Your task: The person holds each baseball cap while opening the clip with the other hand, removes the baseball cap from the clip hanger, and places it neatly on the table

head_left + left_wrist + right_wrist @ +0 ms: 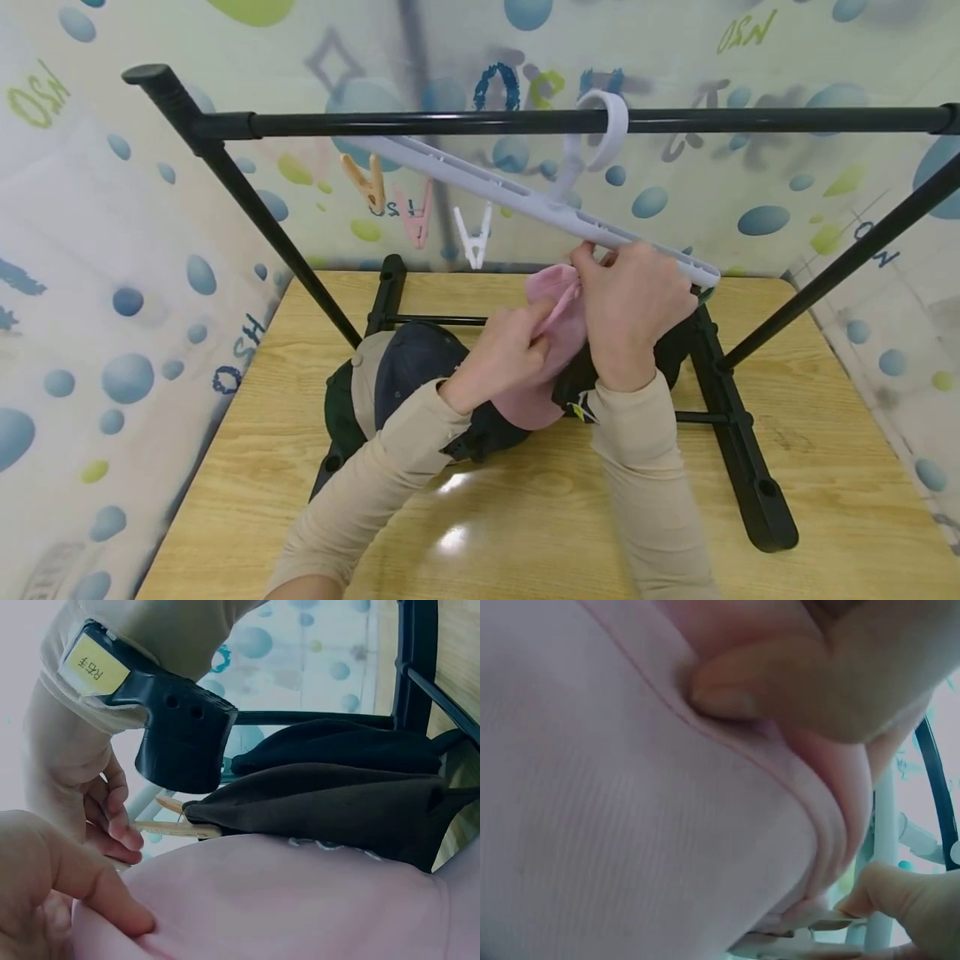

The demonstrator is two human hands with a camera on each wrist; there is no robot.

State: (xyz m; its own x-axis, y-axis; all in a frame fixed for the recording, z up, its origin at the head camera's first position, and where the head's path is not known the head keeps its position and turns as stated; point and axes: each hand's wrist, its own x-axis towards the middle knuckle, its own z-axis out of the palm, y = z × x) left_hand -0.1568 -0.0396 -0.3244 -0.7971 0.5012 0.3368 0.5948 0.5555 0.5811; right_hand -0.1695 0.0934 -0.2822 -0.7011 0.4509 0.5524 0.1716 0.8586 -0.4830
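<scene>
A pink cap (566, 333) hangs upright under the right half of a white hanger (517, 193). My left hand (504, 354) pinches the cap's edge between thumb and fingers. Just below the hanger, my right hand (637, 304) is at the cap's upper end. In the right wrist view its fingers pinch a pale clothespin (832, 924) close to the pink fabric. Beside the pink cap, a black cap (322, 814) hangs by a wooden clothespin (176, 829). Tan (367, 183), pink (415, 215) and white (474, 237) clothespins dangle from the hanger's left half.
The hanger hooks over the bar (420, 124) of a black rack standing on a wooden table (540, 525). A beige and navy cap (412, 367) and a dark green cap (343, 404) lie low at the left. Patterned sheets (150, 317) enclose the table's back and sides.
</scene>
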